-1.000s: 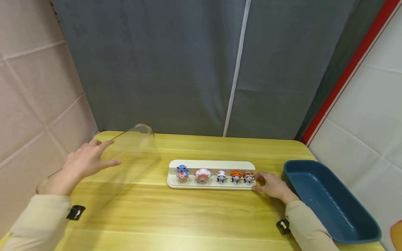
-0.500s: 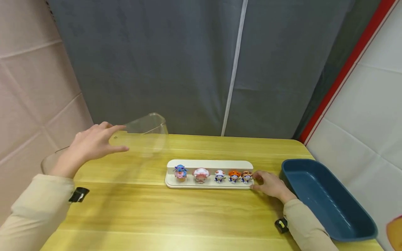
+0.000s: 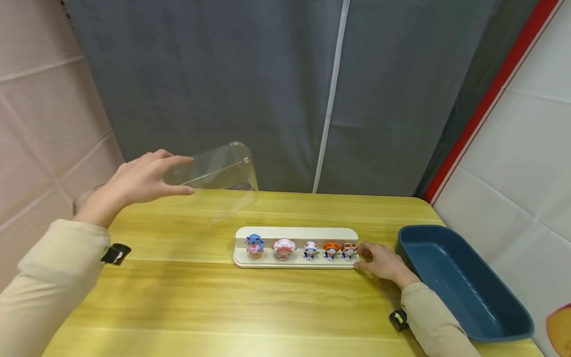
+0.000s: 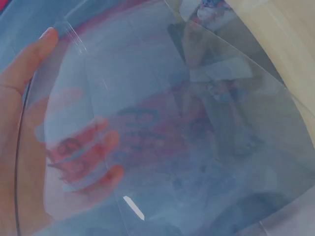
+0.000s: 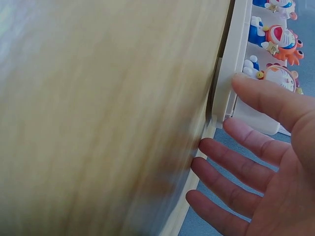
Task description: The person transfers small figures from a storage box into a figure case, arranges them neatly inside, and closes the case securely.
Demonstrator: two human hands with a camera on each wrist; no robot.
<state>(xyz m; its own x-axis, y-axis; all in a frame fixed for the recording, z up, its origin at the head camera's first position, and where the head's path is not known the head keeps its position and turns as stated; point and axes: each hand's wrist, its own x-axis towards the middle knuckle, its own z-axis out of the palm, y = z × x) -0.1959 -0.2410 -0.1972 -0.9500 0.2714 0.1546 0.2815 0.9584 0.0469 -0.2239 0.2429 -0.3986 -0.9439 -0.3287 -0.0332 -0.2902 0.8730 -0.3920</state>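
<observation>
My left hand [image 3: 144, 179] holds a clear plastic cover [image 3: 223, 171] tilted above the table's left side. In the left wrist view, the thumb is at the edge of the transparent cover [image 4: 147, 98], and the other fingers show through it. At the table's middle lies a white display base [image 3: 294, 232] with several small toy figures [image 3: 310, 250] in a row along it. My right hand [image 3: 384, 263] is at the base's right end. In the right wrist view, its thumb touches the base's edge [image 5: 227, 91] and the other fingers are spread and nearly straight.
A dark blue rectangular bin [image 3: 464, 282] stands at the right, beside the right forearm. Under everything is a light wooden table [image 3: 250, 307]. A grey curtain [image 3: 214, 89] hangs along the back edge, with pale cloth walls [image 3: 40, 124] on the sides.
My left hand has lifted the clear cover up and moved it to the right, toward the display base. The right hand has stayed at the base's right end.
</observation>
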